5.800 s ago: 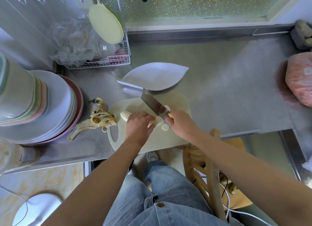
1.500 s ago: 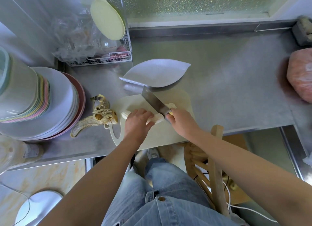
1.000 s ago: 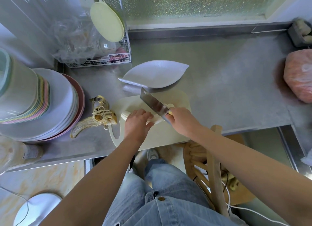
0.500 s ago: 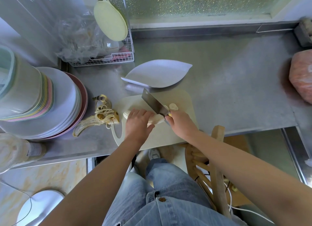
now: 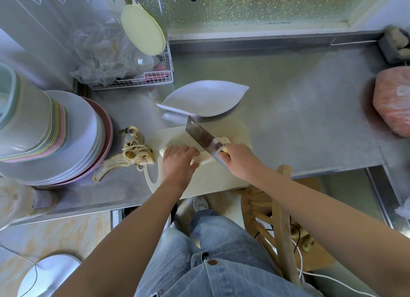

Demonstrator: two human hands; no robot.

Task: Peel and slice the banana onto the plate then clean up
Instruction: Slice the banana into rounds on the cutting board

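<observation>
The peeled banana [image 5: 205, 160] lies across the middle of a pale cutting board [image 5: 221, 179], and the board sits at the near edge of a steel counter [image 5: 299, 110]. The person's left hand [image 5: 177, 161] is on top of the banana's left part, fingers curled over it and pinning it to the board. Only the tip sticking out at 9 o'clock and the stub on the knife side show.

The right hand [image 5: 238, 161] is wrapped tight around the handle of a cleaver-style knife [image 5: 200, 136]. The blade angles away toward 11 o'clock, and its edge is down at the banana's right end, just beside the left fingertips. A couple of cut slices [image 5: 224, 139] sit on the board just past the blade at roughly 1 o'clock from the banana. They're partly hidden by the knife and hand, so the count is unclear.

The white leaf-shaped plate [image 5: 204, 99] is at 12 o'clock from the board, touching or slightly overlapping its far edge, with nothing on it. The banana peel [image 5: 131, 157] is dumped on the counter at 9 o'clock, right next to the board's handle end. Further out at 9 o'clock there's a big stack of plates [image 5: 73, 137]. A wire rack [image 5: 133, 79] with plastic bags in it sits at 11 o'clock. A pink bag [image 5: 392, 101] is way over at 3 o'clock. A wooden chair [image 5: 281, 219] stands at 5 o'clock, under the counter edge.
</observation>
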